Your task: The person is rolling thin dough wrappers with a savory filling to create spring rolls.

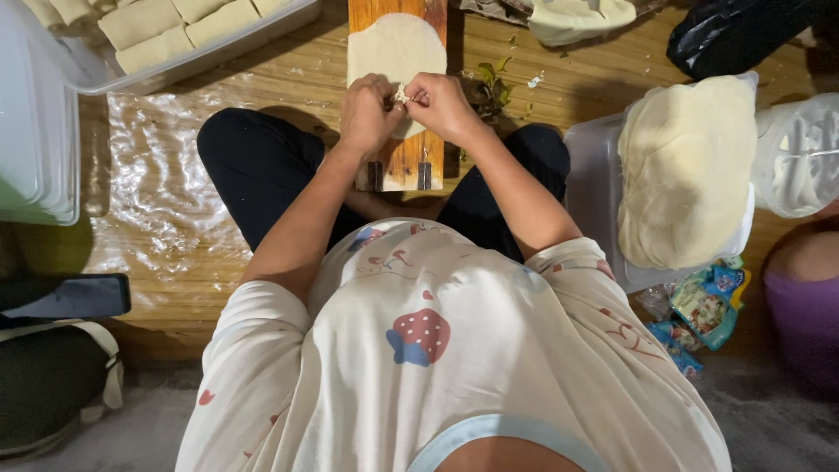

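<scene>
Seated cross-legged on a wooden floor (559, 79), you look straight down at both your hands meeting over a narrow wooden board (398, 166) that runs lengthwise from 6 o'clock to 12 o'clock between your knees. On the board lies a thin pale wrapper sheet (395, 44), its long axis following the board, stretching away from your hands toward 12 o'clock. Your left hand (367, 114) and right hand (441, 105) sit side by side at the sheet's near edge, fingertips pinched together on that edge and on a small bit of filling, mostly hidden between them; both hands are equally near. At 11 o'clock a clear plastic tray (288, 24) holds finished pale rolls (157, 31). At 3 o'clock a stack of round wrapper sheets (686, 170) rests on a container. A clear plastic film (149, 175) covers the floor at 9 o'clock, and colourful snack packets (703, 306) lie at 4 o'clock.
</scene>
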